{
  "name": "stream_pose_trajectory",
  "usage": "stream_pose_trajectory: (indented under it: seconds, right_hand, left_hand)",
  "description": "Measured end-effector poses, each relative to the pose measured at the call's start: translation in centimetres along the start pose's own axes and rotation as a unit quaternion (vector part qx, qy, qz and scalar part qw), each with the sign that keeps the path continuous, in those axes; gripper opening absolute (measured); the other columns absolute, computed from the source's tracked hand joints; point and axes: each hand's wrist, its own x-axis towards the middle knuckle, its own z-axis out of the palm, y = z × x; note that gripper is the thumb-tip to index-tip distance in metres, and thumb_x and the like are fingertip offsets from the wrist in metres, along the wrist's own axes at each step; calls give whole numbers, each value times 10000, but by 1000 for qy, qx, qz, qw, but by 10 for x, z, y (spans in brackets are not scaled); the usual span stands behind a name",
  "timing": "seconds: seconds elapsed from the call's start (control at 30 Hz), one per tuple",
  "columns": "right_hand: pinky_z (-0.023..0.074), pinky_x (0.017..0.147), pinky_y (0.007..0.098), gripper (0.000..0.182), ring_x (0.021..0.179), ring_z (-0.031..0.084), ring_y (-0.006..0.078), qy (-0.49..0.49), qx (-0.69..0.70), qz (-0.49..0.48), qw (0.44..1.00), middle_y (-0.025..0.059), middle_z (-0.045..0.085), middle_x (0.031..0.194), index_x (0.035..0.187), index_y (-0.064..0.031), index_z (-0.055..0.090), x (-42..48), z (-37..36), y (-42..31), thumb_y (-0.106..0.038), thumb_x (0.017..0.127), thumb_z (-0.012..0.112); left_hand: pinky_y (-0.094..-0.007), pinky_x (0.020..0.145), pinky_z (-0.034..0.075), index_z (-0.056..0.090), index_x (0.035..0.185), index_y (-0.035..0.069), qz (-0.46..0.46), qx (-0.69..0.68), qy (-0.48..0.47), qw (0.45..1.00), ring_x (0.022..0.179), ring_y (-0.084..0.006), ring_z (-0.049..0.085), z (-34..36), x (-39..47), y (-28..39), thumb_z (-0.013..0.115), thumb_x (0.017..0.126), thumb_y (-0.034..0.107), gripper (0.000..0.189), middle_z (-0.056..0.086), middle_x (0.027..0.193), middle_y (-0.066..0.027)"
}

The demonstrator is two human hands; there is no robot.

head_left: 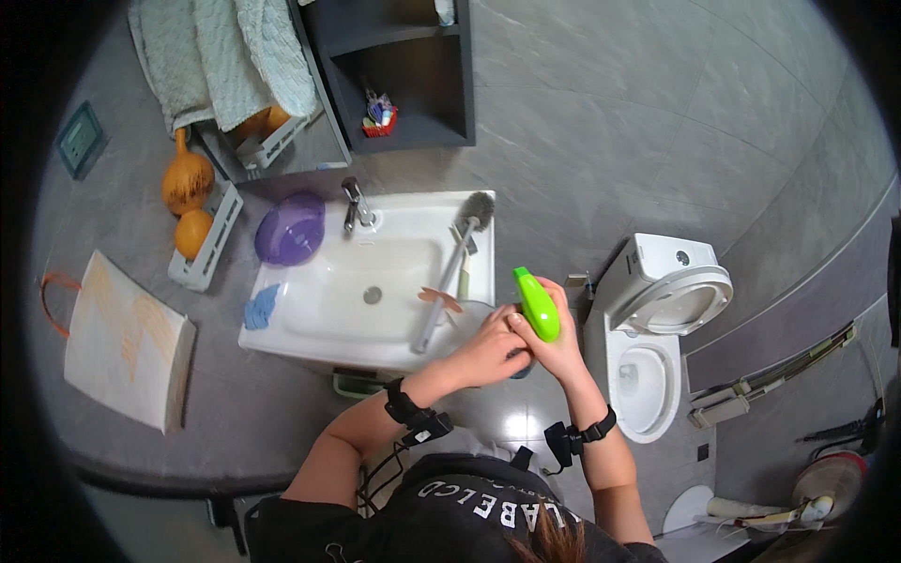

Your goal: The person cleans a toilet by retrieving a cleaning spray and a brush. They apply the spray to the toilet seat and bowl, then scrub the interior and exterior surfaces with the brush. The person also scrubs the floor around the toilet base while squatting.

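My right hand [563, 345] is closed around a bright green trigger-sprayer head [539, 310], held in front of the washbasin's right front corner. My left hand [498, 346] meets it from the left, with its fingers curled against the right hand; whether it grips the bottle is hidden. A bit of dark blue shows below the fingers and cannot be made out. Left of my hands, a long-handled brush [450, 267] with grey bristles lies across the right side of the white washbasin [345, 281]. A brown, wing-shaped piece [441, 300] sits at its handle.
A purple basin [290, 229] and a blue cloth [262, 307] rest on the washbasin's left rim, near the chrome faucet [357, 205]. To the right stands a toilet [644, 380] with its lid raised. A white bag [127, 345] hangs at left.
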Motion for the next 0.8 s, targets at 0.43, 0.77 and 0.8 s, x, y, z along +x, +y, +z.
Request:
stream_pose_trajectory:
  seconds: [0.43, 0.77, 0.8]
  right_hand:
    - [335, 1028, 412, 765, 1273, 375, 286, -80, -20, 157, 984, 187, 383, 1354, 1322, -17, 313, 63, 118, 65, -334, 760, 725]
    - [343, 1031, 422, 679, 1253, 348, 383, -244, -458, 80, 851, 153, 279, 1421, 1250, -91, 486, 35, 165, 149, -319, 666, 745]
    - [342, 1034, 417, 659, 1256, 344, 381, -250, -446, 99, 854, 148, 280, 1423, 1238, -81, 499, 34, 165, 151, -307, 669, 744]
  left_hand:
    - [-326, 890, 420, 644, 1110, 55, -173, -56, 164, 970, 1032, -289, 522, -171, -11, -165, 513, 881, 26, 265, 486, 1114, -160]
    - [-324, 878, 419, 646, 1113, 66, -152, -42, 191, 969, 1025, -296, 531, -152, -8, -230, 525, 868, 17, 277, 494, 1139, -177]
    - [-323, 874, 421, 646, 1113, 68, -156, -30, 196, 968, 1021, -295, 532, -156, -7, -228, 522, 869, 13, 279, 495, 1135, -176]
